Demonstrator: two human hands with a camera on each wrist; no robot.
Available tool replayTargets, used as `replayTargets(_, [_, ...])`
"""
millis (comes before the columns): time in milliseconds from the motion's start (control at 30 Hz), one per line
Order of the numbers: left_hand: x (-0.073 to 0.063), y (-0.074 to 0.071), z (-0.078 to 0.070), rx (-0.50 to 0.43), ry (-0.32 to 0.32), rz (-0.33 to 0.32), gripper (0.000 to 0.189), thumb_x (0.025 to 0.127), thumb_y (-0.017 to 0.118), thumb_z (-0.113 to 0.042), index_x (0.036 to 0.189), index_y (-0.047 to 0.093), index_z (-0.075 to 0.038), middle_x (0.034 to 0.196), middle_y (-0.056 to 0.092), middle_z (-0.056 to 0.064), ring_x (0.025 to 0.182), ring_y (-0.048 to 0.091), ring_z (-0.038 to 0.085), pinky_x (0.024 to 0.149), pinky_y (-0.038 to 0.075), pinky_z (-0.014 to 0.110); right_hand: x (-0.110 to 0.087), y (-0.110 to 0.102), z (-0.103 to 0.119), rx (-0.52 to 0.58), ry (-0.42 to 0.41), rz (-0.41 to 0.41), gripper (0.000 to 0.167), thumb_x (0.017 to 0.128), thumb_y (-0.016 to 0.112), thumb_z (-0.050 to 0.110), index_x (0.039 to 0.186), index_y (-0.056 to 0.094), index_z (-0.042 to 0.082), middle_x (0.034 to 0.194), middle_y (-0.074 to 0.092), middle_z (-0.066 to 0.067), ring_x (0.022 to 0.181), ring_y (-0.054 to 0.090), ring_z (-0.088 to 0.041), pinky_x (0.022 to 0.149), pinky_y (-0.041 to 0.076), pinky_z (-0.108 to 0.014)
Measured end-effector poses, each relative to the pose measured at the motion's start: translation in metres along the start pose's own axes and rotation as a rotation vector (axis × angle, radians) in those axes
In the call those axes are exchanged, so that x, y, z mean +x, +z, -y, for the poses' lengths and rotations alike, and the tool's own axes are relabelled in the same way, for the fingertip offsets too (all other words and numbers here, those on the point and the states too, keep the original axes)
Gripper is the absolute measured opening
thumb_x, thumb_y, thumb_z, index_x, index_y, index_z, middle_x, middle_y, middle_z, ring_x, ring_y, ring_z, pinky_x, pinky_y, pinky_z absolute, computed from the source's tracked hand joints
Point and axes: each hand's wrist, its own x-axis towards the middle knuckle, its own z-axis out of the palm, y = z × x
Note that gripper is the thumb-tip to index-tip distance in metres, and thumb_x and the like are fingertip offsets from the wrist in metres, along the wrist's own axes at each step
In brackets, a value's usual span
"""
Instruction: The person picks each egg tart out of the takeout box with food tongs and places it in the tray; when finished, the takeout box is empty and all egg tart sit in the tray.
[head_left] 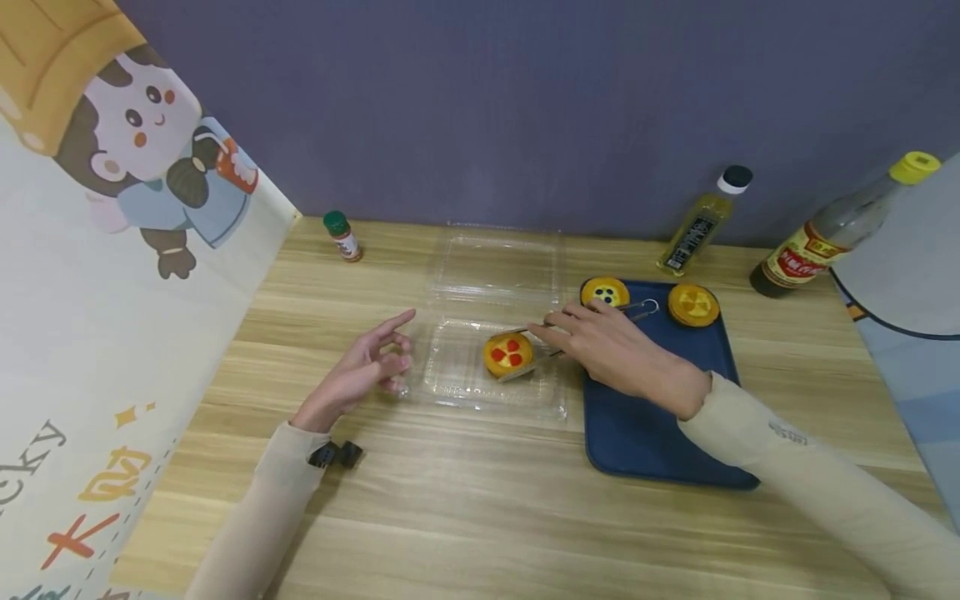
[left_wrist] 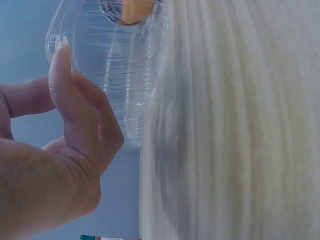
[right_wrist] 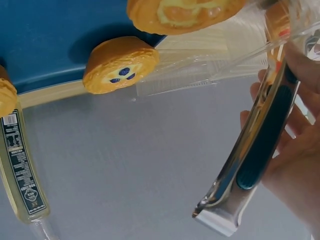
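My right hand (head_left: 618, 350) holds metal tongs (right_wrist: 265, 137) with dark teal grips. Their tips lie on either side of a small tart (head_left: 507, 355) with red fruit pieces. The tart is over the base of a clear plastic clamshell box (head_left: 453, 367), whose lid (head_left: 498, 258) lies folded back; whether it touches the bottom, I cannot tell. Left of the box is my left hand (head_left: 363, 371), index finger extended and other fingers loosely bent, holding nothing. In the left wrist view its fingertips appear close to the box (left_wrist: 112, 65); contact is unclear.
A blue tray (head_left: 645, 433) under my right forearm bears a blueberry-topped tart (head_left: 604, 292) and a yellow-topped tart (head_left: 693, 305). Behind it stand an oil bottle (head_left: 697, 229) and a dark sauce bottle (head_left: 806, 250). A green-capped shaker (head_left: 343, 237) is at the back left.
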Motion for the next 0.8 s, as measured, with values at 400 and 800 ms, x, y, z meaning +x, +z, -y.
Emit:
replayTargets(400, [0.001, 0.001, -0.002, 0.012, 0.000, -0.005, 0.081, 0.097, 0.055, 0.004, 0.168, 0.020, -0.013, 0.120, 0.046, 0.013, 0.074, 0.055, 0.010, 0.058, 0.058, 0.020, -0.013, 0.004, 0.001, 0.037, 0.014, -0.104, 0.061, 0.097, 0.070, 0.006, 0.154, 0.050, 0.016, 0.140, 0.065, -0.008, 0.126, 0.061, -0.030, 0.094, 0.057, -0.048])
replayTargets(800, [0.000, 0.001, -0.005, 0.019, -0.021, -0.010, 0.080, 0.098, 0.056, 0.004, 0.168, 0.020, -0.013, 0.119, 0.047, 0.011, 0.078, 0.059, 0.012, 0.060, 0.059, 0.023, -0.033, -0.008, 0.005, 0.027, 0.108, -0.168, 0.072, 0.092, 0.080, 0.020, 0.157, 0.048, 0.020, 0.141, 0.065, -0.007, 0.123, 0.061, -0.030, 0.085, 0.057, -0.048])
